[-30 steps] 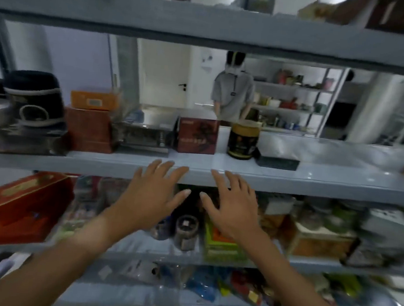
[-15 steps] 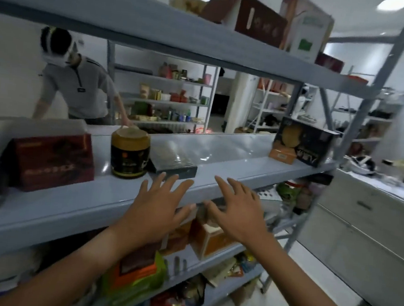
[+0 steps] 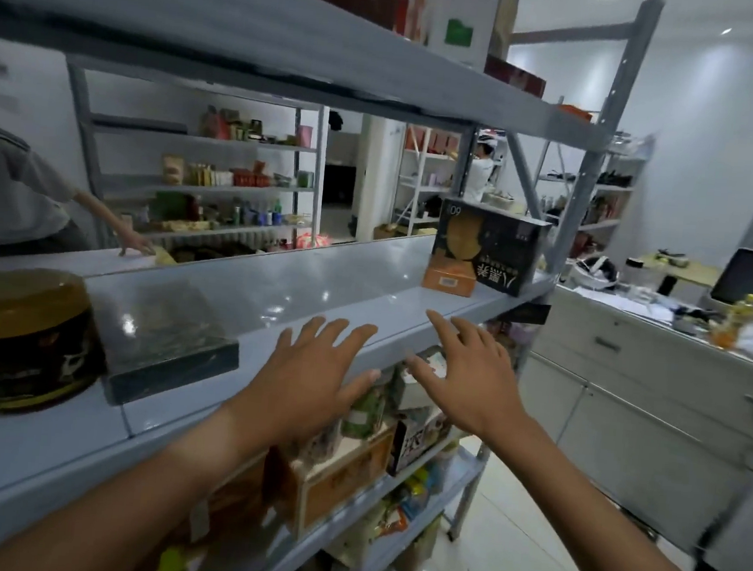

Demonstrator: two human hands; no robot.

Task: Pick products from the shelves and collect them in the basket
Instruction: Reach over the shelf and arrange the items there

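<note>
Both my hands hover, fingers spread and empty, in front of a grey metal shelf. My left hand is over the shelf's front edge, my right hand just off it to the right. On the shelf stand a dark jar with a gold lid, a flat dark box, and at the far right end a black box with a golden disc leaning over a small orange box. No basket is in view.
The shelf below holds cartons and jars. A top shelf carries boxes. A person in a grey shirt reaches in from behind the rack. White cabinets with a cluttered counter stand right; tiled floor lies between.
My view has swung right along the rack, from facing the shelf's middle to seeing its right end and the counter. Both hands stayed spread and empty in front of me.
</note>
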